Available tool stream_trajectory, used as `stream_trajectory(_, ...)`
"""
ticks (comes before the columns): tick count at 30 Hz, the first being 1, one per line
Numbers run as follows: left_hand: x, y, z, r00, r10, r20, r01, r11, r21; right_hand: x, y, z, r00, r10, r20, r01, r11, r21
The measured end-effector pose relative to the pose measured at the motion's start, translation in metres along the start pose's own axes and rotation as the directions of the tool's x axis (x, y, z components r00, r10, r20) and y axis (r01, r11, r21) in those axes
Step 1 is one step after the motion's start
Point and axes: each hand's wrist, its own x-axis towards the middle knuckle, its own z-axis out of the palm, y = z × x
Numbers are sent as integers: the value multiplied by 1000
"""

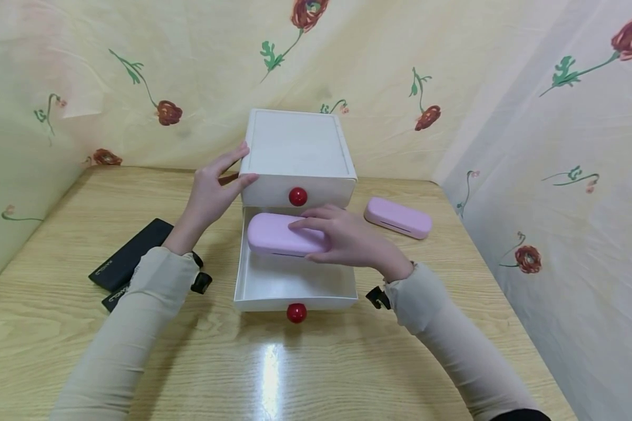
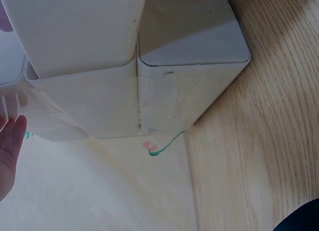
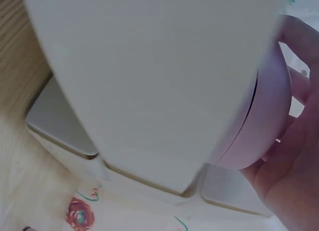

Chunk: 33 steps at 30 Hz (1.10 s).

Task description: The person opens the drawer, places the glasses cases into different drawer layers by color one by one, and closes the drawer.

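A white two-tier drawer box [image 1: 297, 143] stands near the back of the table, its lower drawer [image 1: 316, 283] pulled out and its upper one closed. My right hand [image 1: 350, 237] grips a lilac glasses case [image 1: 271, 234] at its right end, over the back part of the pulled-out drawer. Whether the case touches the drawer floor cannot be made out. In the right wrist view the fingers curve round the closed case [image 3: 266, 111], partly hidden by the drawer wall. My left hand [image 1: 213, 187] rests on the box's upper left side, thumb at the front corner, fingers extended.
A second lilac glasses case [image 1: 398, 217] lies on the table right of the box. Two black flat items with lettering [image 1: 131, 254] lie to the left, partly under the left forearm. Red knobs [image 1: 296, 313] stick out from the drawer fronts. Flower-patterned cloth hangs behind.
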Motion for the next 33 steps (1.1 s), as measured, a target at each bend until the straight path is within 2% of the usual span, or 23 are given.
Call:
stream_trajectory(8,0,1,0,1000,-5,1,5,1000,-7,4,7,14,1000,7,17,-6,999,-51)
stream_trajectory(22,-3,1,-1,1000,-1,-1,1,1000,-12,10,13,33,999,40,-8,-41,994,-100)
stream_trajectory(33,-2,1,-1,1000,23,-3,-23,1000,-7,12,15,37,998,59,-20,-62,989,-137)
